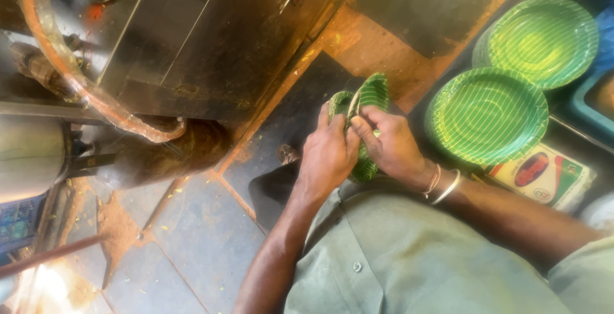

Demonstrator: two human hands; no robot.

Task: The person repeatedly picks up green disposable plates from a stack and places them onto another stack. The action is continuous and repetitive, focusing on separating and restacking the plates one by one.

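Both my hands grip a small stack of green paper plates with pale stripes point(369, 94), held on edge in front of my chest. My left hand point(327, 155) clasps the stack from the left, fingers wrapped over its rim. My right hand point(391, 144), with thin bangles at the wrist, holds it from the right, thumb pressed between the plates near the top. The plates at the top are fanned slightly apart. The lower part of the stack is hidden behind my fingers.
Two stacks of the same green striped plates lie flat to the right, a near stack point(486, 114) and a far stack point(543, 40). A printed packet point(542, 174) lies beside them. A dark metal machine point(211, 39) with a curved hose point(77, 84) stands at left on a dusty tiled floor point(192, 237).
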